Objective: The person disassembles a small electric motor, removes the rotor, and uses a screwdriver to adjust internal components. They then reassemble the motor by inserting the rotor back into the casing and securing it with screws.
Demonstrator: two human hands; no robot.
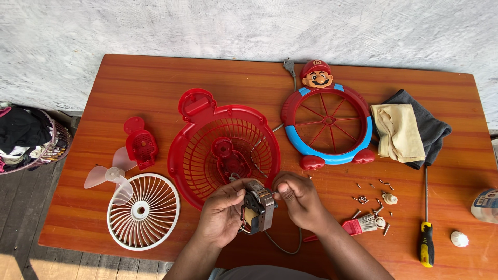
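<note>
My left hand (220, 215) and my right hand (298, 199) together hold a small metal fan motor (258, 208) just above the near edge of the orange wooden table (155, 78). A grey cable (282, 248) loops from the motor toward me. My left hand cups the motor from the left. The fingers of my right hand pinch at its top right corner. Right behind the motor lies the red fan housing (223, 148) with its grille, open side up.
A white round grille (143, 211), a translucent fan blade (109, 176) and a red cover piece (141, 145) lie at left. At right are a red-and-blue character-shaped front guard (328, 122), folded cloths (410, 129), scattered screws (371, 194), a small brush (358, 225), a screwdriver (426, 218), a white knob (459, 239) and a bottle (486, 205).
</note>
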